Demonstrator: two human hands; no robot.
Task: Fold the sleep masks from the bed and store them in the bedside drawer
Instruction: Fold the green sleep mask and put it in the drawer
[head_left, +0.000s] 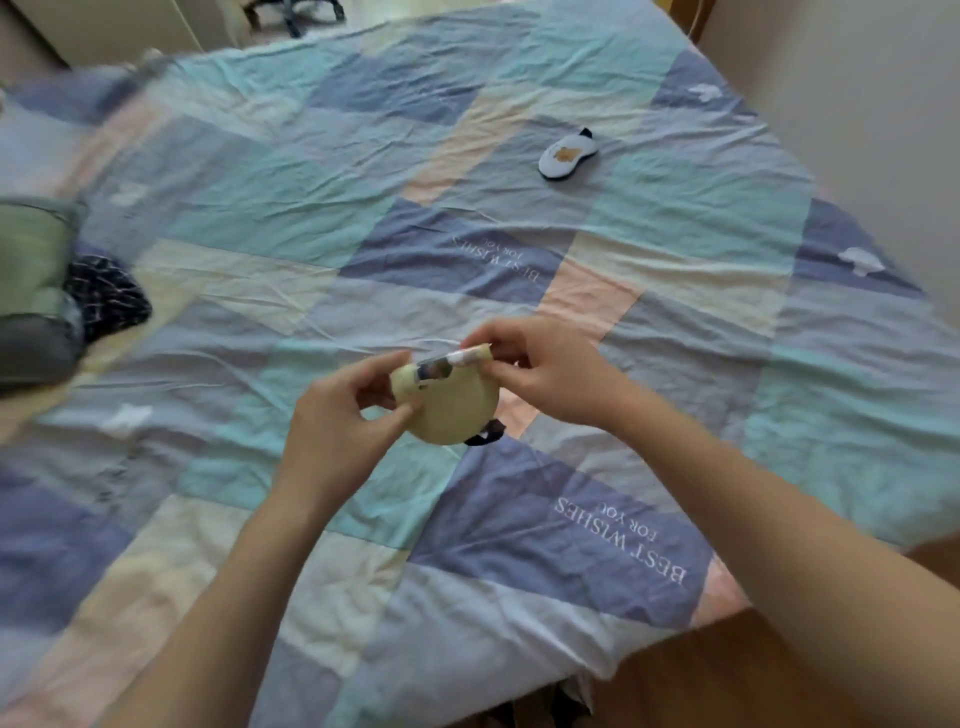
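A pale yellow sleep mask (453, 410) is held above the bed between both hands, folded over into a rounded shape, with a dark strap end hanging at its lower right. My left hand (337, 415) pinches its left edge. My right hand (550, 371) grips its top right corner. A second sleep mask (567, 155), white with a dark rim and a small brown picture, lies flat on the bed farther away toward the right.
The bed is covered by a wrinkled patchwork quilt (322, 197) in blue, teal, cream and pink. A green and grey folded bundle (31, 291) and a dark patterned cloth (106, 296) lie at the left edge. A wall runs along the right; wooden floor shows at the lower right.
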